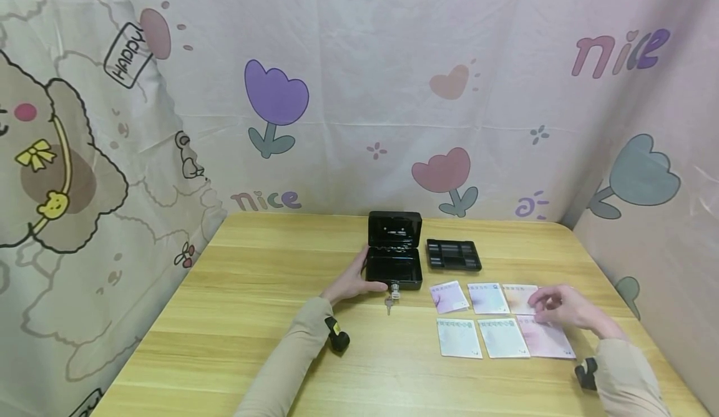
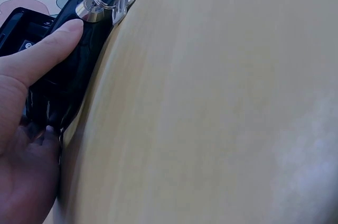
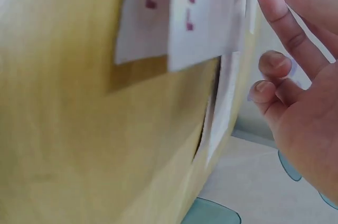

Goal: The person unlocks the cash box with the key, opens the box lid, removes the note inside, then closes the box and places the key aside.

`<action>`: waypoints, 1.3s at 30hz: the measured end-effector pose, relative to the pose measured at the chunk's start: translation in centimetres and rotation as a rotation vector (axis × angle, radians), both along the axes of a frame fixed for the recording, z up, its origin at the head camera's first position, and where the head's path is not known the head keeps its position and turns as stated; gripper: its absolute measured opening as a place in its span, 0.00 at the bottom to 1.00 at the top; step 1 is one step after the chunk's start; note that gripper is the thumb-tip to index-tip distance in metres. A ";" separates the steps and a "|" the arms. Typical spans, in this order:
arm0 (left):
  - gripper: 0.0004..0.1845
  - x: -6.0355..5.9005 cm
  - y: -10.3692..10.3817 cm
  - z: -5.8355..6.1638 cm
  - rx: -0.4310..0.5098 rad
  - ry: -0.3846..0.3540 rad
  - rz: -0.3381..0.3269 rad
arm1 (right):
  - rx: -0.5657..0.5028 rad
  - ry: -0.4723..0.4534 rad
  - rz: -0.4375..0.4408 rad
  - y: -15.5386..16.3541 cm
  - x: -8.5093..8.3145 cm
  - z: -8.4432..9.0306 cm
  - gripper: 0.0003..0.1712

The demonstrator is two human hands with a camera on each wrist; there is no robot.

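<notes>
A small black cash box (image 1: 394, 266) stands open at mid-table, lid upright, with a key and ring (image 1: 393, 293) in its front lock. My left hand (image 1: 359, 278) rests against the box's left front corner. In the left wrist view its thumb (image 2: 55, 42) lies straight along the front of the box (image 2: 79, 84), just short of the keys (image 2: 113, 2). Several paper notes (image 1: 487, 298) lie in two rows to the right. My right hand (image 1: 553, 306) hangs over the rightmost notes with loosely bent fingers (image 3: 274, 65), holding nothing; the notes (image 3: 195, 18) lie beside it.
A black coin tray (image 1: 453, 255) lies just right of the box. The wooden table (image 1: 253, 317) ends at a cartoon-printed cloth backdrop (image 1: 359, 92) behind and on both sides. The right edge of the table runs close to the notes.
</notes>
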State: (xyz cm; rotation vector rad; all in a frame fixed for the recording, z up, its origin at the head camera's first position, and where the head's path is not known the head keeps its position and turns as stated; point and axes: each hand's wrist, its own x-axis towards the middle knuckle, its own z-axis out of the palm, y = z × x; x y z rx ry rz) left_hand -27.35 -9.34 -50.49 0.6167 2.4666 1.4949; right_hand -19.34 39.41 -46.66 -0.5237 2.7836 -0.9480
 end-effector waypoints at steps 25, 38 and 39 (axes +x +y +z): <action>0.66 -0.1 0.0 -0.3 -0.019 -0.006 0.003 | -0.149 0.282 -0.149 -5.9 -2.1 3.6 0.27; 0.67 -0.2 -0.1 -0.5 -0.023 -0.019 0.017 | -0.169 0.184 -0.101 -9.2 -4.8 3.7 0.28; 0.66 -0.2 -0.1 -0.6 -0.021 -0.016 0.017 | -0.175 0.176 -0.098 -9.4 -5.0 3.7 0.28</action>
